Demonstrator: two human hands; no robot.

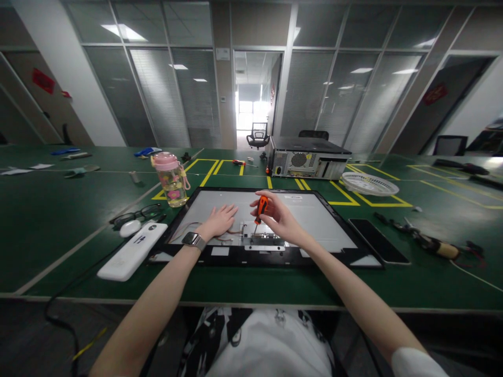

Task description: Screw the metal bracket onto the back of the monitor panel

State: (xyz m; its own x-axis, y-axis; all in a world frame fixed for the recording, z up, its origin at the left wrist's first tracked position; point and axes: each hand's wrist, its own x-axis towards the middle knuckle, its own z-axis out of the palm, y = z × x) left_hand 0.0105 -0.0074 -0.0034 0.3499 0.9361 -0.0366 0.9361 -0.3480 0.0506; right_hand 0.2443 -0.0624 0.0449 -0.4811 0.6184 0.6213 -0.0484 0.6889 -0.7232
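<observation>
From the head camera I look down at a green desk (243, 285), where a wide flat panel (204, 201) with a pale grey face and black border lies flat, its long side running left to right.

My right hand (281, 214) is over the middle of the panel and holds a small orange-and-black screwdriver (262, 205). Its fingers are curled in, thumb and fingertips closed around the handle. The screwdriver is nearly upright: the handle is on top, and the thin shaft slants down and slightly left, its tip at the left part of a silver metal bracket (271, 239) near the panel's close edge. I cannot tell whether the tip sits in a screw. The bracket's long axis runs left to right, across the shaft, and lies just below the right fingers, on the side nearer the body. The right hand is the nearer one.

My left hand (218, 220) rests palm down on the panel, left of the bracket, fingers extended and slightly spread, gripping nothing. Thin wires (225, 240) run between it and the bracket.

Left of the panel stand a pink-lidded bottle (172, 180) and, lying flat, a white oblong device (133, 251); a black phone (378, 241) lies to the right.
</observation>
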